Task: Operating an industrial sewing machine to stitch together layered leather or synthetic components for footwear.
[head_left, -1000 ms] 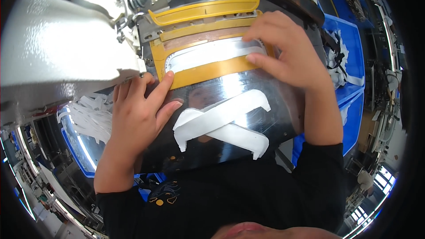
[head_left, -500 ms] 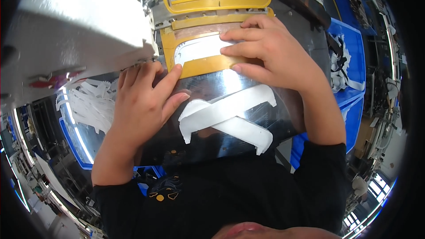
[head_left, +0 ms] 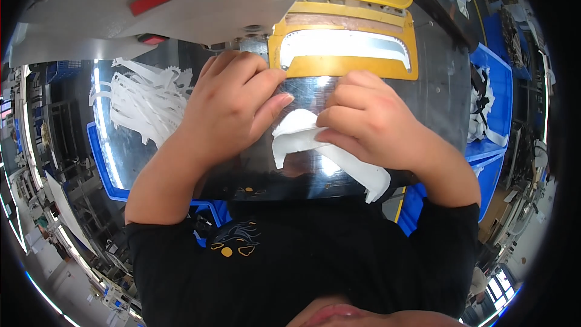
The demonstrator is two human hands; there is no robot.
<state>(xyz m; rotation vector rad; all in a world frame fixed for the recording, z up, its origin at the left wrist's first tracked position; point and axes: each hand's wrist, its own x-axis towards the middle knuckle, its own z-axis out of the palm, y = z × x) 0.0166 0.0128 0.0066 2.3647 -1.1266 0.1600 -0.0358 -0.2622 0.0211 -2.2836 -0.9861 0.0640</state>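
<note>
My right hand [head_left: 369,118] is closed in a pinch on the edge of a white curved fabric strip [head_left: 296,139], which overlaps a second white strip [head_left: 357,172] on the shiny metal table. Just beyond it lies a yellow template frame [head_left: 351,68], with a white curved piece [head_left: 348,42] showing in its opening. My left hand [head_left: 236,103] is nearest the frame's near left corner. Its fingers are bent, its thumb is apart from the forefinger, and nothing shows in its grasp.
A grey machine head [head_left: 181,9] with red marks overhangs the far left. Under my left forearm's side lies a heap of white toothed strips [head_left: 145,100] above a blue tray [head_left: 100,166]. Blue bins [head_left: 501,97] with white and black scraps stand at the right.
My right hand has left the yellow frame, come nearer me and pinched a white strip. My left hand stays by the frame's corner. The whole view has shifted, bringing more machine head into sight.
</note>
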